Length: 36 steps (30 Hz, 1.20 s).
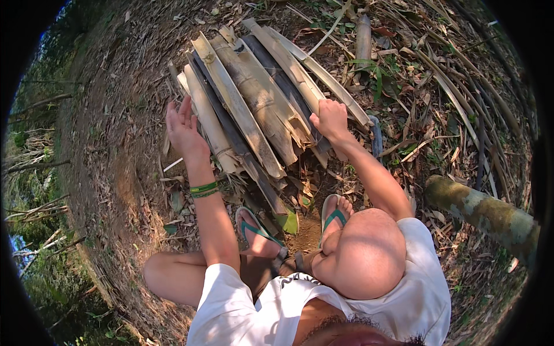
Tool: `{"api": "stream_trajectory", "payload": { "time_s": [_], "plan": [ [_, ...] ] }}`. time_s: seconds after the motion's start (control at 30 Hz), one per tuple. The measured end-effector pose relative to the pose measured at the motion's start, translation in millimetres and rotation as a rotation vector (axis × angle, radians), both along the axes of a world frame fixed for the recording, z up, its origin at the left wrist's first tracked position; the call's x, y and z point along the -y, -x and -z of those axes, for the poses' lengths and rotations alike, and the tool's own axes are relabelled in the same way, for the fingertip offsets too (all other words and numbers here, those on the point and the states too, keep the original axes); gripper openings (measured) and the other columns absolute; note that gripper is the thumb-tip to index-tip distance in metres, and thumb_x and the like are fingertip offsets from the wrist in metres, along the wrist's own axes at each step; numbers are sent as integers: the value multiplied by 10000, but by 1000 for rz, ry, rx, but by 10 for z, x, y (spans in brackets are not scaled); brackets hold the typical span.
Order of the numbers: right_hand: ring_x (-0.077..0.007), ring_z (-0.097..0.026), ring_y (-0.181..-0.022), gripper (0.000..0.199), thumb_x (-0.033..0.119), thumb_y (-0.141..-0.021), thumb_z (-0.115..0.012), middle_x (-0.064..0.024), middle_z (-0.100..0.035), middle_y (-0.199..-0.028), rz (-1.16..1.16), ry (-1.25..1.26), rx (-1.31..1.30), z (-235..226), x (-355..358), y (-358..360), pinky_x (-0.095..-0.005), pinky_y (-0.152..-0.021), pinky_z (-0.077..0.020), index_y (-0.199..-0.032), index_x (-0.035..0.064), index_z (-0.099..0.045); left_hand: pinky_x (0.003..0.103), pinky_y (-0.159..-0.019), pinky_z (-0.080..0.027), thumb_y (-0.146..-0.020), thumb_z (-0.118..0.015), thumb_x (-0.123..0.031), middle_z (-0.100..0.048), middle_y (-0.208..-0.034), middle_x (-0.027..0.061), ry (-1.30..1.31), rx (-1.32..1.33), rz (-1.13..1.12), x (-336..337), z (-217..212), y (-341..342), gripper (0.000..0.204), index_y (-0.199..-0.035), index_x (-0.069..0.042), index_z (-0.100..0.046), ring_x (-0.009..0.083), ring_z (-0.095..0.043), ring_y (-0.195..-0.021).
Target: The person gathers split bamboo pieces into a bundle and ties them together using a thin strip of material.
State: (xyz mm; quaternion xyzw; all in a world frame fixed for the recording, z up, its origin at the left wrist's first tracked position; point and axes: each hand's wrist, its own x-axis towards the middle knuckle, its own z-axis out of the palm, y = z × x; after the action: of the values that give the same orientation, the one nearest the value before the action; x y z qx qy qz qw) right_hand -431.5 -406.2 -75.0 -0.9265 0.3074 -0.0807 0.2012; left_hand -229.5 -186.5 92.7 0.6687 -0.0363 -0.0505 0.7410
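A pile of split bamboo pieces (254, 92) lies on the leafy ground in front of me. Some are pale tan and others dark grey, most with jagged ends. My right hand (332, 119) is closed at the near end of a pale split bamboo piece (291, 57) on the pile's right side; its fingertips are partly hidden. My left hand (186, 131) is open beside the pile's left edge, fingers stretched forward and nothing in the palm. Whether it touches the outermost pale bamboo piece (202, 109) I cannot tell.
A thick mottled log (482, 213) lies at the right, with a short bamboo length (363, 40) at the far right of the pile. A bluish-grey flat piece (376, 137) lies beside the pile. My sandalled feet (259, 235) are just below it. Long dry stalks (461, 98) cover the right side.
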Motion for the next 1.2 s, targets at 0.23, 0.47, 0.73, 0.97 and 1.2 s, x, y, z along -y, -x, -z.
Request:
{"api": "stream_trajectory", "payload": {
  "time_s": [0.23, 0.47, 0.73, 0.97, 1.2],
  "plan": [
    [-334, -710, -852, 416, 323, -843, -669, -211, -731, -903, 40, -793, 299, -437, -108, -35, -408, -819, -531, -1082, -13, -722, 415, -1115, -312, -1081, -410, -352, -688, -1183, 86, -58, -28, -137, -363, 265, -30, 403, -1339, -60, -513, 177, -572, -1217],
    [-389, -614, -1080, 537, 329, -901, -621, -266, -567, -1222, -57, -414, 193, -190, -414, -114, -466, -947, -501, -1246, -83, -615, 402, -1076, -344, -1080, -404, -362, -683, -1190, 96, -181, -34, -154, -420, 504, -25, 413, -1314, -46, -532, 186, -582, -1191],
    [-335, -573, -1185, 496, 467, -944, -603, -167, -582, -1245, -79, -382, 135, -196, -42, -181, -450, -991, -482, -1218, 63, -694, 422, -1122, -310, -1098, -249, -364, -691, -1240, 116, -230, -14, -139, -791, 725, -159, 506, -1174, -44, -634, 218, -573, -1229],
    [-388, -597, -1156, 659, 424, -726, -836, -217, -624, -1211, 164, -81, -229, 362, 921, 80, -483, -962, -498, -1194, -1, -646, 422, -1150, -320, -1095, -293, -339, -706, -1179, 145, -136, 2, -252, -861, 783, -148, 449, -1349, -31, -498, 244, -605, -1200],
    [-389, -643, -1083, 549, 285, -764, -745, -252, -682, -1100, -83, -309, -107, 476, 1110, -26, -464, -955, -497, -1198, -34, -637, 420, -1138, -257, -1077, -356, -380, -712, -1181, 106, -262, -92, -238, -977, 826, -184, 445, -1369, -65, -472, 191, -572, -1217]
  ]
}}
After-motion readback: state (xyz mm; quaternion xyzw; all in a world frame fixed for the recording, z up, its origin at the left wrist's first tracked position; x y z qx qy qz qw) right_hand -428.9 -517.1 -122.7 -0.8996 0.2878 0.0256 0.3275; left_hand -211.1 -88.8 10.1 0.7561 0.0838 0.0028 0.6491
